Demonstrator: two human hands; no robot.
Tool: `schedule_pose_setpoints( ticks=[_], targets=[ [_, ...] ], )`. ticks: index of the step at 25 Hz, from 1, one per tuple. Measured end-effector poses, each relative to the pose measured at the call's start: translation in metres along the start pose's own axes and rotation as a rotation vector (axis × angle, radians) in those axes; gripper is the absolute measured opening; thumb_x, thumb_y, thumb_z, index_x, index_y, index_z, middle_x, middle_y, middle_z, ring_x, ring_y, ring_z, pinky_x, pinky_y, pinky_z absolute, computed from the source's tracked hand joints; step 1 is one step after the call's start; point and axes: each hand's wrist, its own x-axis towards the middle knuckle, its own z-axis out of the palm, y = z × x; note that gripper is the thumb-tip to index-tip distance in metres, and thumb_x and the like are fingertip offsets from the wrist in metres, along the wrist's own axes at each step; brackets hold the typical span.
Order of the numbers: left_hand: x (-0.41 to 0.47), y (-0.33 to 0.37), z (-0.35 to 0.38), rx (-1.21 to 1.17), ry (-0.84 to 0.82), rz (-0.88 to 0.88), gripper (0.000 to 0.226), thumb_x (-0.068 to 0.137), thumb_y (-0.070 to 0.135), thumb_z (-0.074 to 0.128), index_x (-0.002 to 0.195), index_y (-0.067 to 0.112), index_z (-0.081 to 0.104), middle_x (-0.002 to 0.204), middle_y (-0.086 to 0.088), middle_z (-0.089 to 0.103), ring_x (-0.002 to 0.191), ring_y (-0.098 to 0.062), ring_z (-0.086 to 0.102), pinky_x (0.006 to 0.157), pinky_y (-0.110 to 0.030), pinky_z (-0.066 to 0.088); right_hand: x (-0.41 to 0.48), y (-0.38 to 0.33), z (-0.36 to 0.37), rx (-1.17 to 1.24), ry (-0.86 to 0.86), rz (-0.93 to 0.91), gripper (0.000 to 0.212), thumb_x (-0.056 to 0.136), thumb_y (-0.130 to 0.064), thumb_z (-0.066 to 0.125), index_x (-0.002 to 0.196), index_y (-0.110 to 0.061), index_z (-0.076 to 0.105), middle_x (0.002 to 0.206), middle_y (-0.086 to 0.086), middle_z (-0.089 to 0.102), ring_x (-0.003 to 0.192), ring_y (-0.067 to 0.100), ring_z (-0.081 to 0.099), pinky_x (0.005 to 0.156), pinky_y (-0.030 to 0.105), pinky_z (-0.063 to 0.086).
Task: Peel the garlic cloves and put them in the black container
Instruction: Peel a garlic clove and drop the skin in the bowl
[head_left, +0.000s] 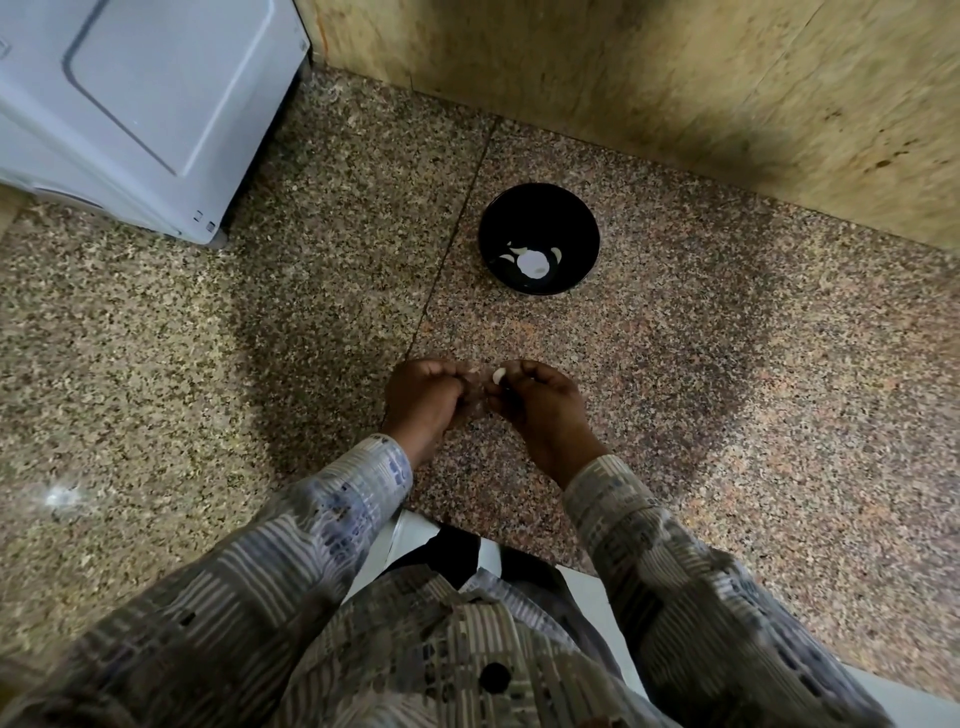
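- One garlic clove, pale and small, sits at the fingertips of the right hand, which pinches it above the stone counter; whether any skin is left on it is too small to tell.
- The left hand is right beside the right one, its fingers curled in toward the clove. The gap between the two hands is blurred, so I cannot tell whether the left fingers grip the clove or only meet it.
- The two hands are close together, near the counter's front edge.
- Beyond the hands, well apart from them, stands the black container, a round bowl set upright on the counter near the wall.
- A few white peeled cloves lie on the bowl's bottom around a pale round patch; whether that patch is a reflection or something lying there is unclear.
- A thin dark seam runs across the speckled stone just left of the bowl and down toward the left hand.
- A white appliance fills the far left corner and is cut off by the frame's edges.
- Patterned grey striped sleeves cover both forearms, and the shirt front with a dark button hides the near edge of the counter.
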Motion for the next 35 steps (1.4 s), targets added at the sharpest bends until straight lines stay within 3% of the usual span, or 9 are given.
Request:
schedule_pose_setpoints(
  ticks=[3,8,13,16,18,22,26,28,35],
  targets=[
    [0.006,-0.011,-0.016,0.554,0.085,0.265,0.010,0.086,0.015,0.074,0.091,0.018,0.082,0.090,0.005,0.079,0.072,-0.007,0.070,0.062,-0.016,0.050,0.006,-0.002,-0.006,-0.052,-0.028,0.021,0.013,0.104,-0.005,0.056,0.109,0.003,0.066,0.111,0.026,0.070,0.084,0.025,0.073,0.080,0.037,0.064],
    [0.009,-0.012,-0.027,0.711,0.144,0.409,0.008,0.084,0.023,0.079,0.090,0.018,0.081,0.090,0.000,0.079,0.082,-0.018,0.074,0.076,-0.023,0.052,0.005,-0.006,-0.014,-0.242,-0.059,-0.031,0.014,0.099,0.005,0.059,0.112,0.007,0.065,0.101,0.017,0.070,0.088,0.025,0.069,0.084,0.033,0.062],
    [-0.009,-0.010,-0.014,0.764,0.040,0.669,0.030,0.087,0.015,0.075,0.117,0.019,0.076,0.107,-0.006,0.077,0.096,-0.023,0.072,0.088,-0.032,0.056,0.009,-0.005,-0.027,-1.186,0.000,-0.393,0.012,0.095,-0.017,0.072,0.106,-0.022,0.075,0.091,-0.003,0.076,0.077,0.013,0.072,0.068,0.030,0.060],
    [-0.009,-0.010,0.009,0.864,-0.126,0.746,0.039,0.086,0.008,0.071,0.125,0.015,0.073,0.114,-0.007,0.074,0.103,-0.025,0.069,0.092,-0.038,0.057,0.013,-0.004,-0.029,-1.483,-0.077,-0.577,0.012,0.097,-0.019,0.069,0.092,-0.029,0.072,0.081,-0.007,0.072,0.069,0.010,0.067,0.066,0.032,0.058],
    [-0.007,-0.008,0.020,0.948,-0.183,0.735,0.029,0.088,0.010,0.067,0.116,0.015,0.075,0.106,-0.006,0.073,0.099,-0.024,0.069,0.088,-0.038,0.057,0.014,-0.008,-0.028,-1.582,-0.104,-0.569,0.014,0.097,-0.018,0.068,0.092,-0.029,0.075,0.079,-0.010,0.069,0.064,0.003,0.060,0.066,0.027,0.056],
    [-0.003,-0.002,0.016,0.915,-0.114,0.631,0.015,0.089,0.017,0.073,0.102,0.014,0.080,0.098,-0.006,0.078,0.090,-0.022,0.073,0.085,-0.034,0.059,0.012,-0.014,-0.030,-1.489,-0.058,-0.462,0.019,0.099,-0.012,0.064,0.091,-0.020,0.079,0.081,-0.007,0.071,0.062,0.002,0.059,0.061,0.022,0.051],
    [0.006,-0.003,-0.012,1.020,-0.015,0.589,0.013,0.087,0.021,0.072,0.094,0.014,0.081,0.091,-0.005,0.079,0.084,-0.022,0.074,0.078,-0.032,0.058,0.008,-0.012,-0.031,-1.386,-0.019,-0.460,0.023,0.097,-0.008,0.066,0.110,-0.021,0.080,0.107,0.001,0.078,0.085,0.014,0.073,0.084,0.035,0.062],
    [0.011,-0.004,-0.024,1.095,0.014,0.567,0.013,0.088,0.021,0.071,0.094,0.016,0.081,0.089,-0.004,0.078,0.082,-0.022,0.074,0.074,-0.032,0.056,0.007,-0.011,-0.030,-1.349,-0.007,-0.455,0.023,0.097,-0.008,0.066,0.111,-0.020,0.080,0.110,0.003,0.078,0.089,0.017,0.074,0.086,0.038,0.062],
    [0.016,-0.001,-0.039,1.026,0.100,0.520,0.011,0.086,0.014,0.072,0.091,0.014,0.082,0.088,-0.008,0.079,0.082,-0.027,0.074,0.074,-0.034,0.056,0.008,-0.010,-0.026,-1.236,0.037,-0.415,0.012,0.096,-0.017,0.070,0.098,-0.024,0.080,0.086,-0.002,0.077,0.070,0.015,0.071,0.072,0.040,0.063]
  ],
)
